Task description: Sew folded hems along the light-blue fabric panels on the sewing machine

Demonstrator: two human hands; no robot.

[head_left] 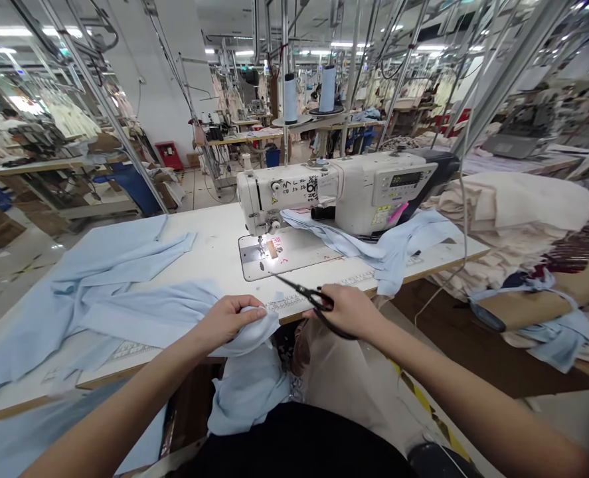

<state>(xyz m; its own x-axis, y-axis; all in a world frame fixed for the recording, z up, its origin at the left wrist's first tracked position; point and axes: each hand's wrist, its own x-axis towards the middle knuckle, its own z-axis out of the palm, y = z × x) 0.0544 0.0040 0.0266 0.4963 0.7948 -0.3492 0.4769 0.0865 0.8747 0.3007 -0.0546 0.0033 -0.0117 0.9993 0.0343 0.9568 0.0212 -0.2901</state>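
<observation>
At white table (209, 242) | left hand (227, 320) pinching rumpled light-blue cloth (252, 335) | right hand (348, 309) gripping slender black scissors (300, 289)

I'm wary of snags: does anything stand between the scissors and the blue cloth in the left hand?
Nothing visible does. An open gap lies between the scissors, held in the right hand, and the blue cloth pinched in the left hand; the ruler strip there is flat on the table.
</observation>
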